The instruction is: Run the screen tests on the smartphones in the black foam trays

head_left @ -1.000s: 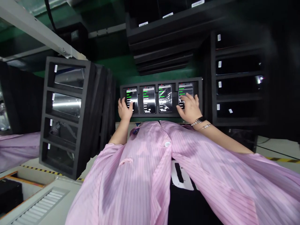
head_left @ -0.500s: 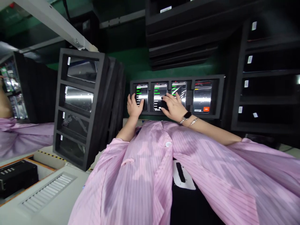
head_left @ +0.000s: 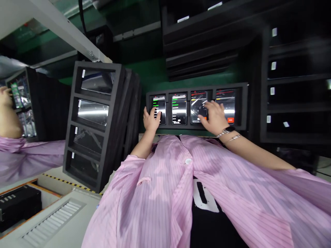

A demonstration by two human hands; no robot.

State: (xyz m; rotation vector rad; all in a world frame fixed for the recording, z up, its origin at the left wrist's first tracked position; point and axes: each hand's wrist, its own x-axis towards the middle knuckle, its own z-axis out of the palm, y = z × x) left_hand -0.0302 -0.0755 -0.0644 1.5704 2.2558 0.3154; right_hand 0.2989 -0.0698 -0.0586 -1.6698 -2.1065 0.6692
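A black foam rack (head_left: 196, 126) holds several smartphones in a row, their screens lit with lists of text. My left hand (head_left: 151, 120) rests on the lower left of the first phone (head_left: 160, 103), fingers spread, gripping nothing. My right hand (head_left: 214, 117) lies open over the gap between the third phone (head_left: 199, 103) and the fourth phone (head_left: 226, 101), covering part of each. Those two screens show red lines and a small orange mark. The second phone (head_left: 179, 109) shows green lines and is untouched.
Tall black foam racks with phones in their slots stand to the left (head_left: 94, 112) and right (head_left: 274, 89). At far left is another person's hand (head_left: 7, 110) with a pink sleeve. Lower left are a pale bench vent (head_left: 51, 218) and a black box (head_left: 18, 206).
My right hand has moved rightward from the second and third phones to the third and fourth. The third phone's screen now shows red lines. The view has shifted slightly.
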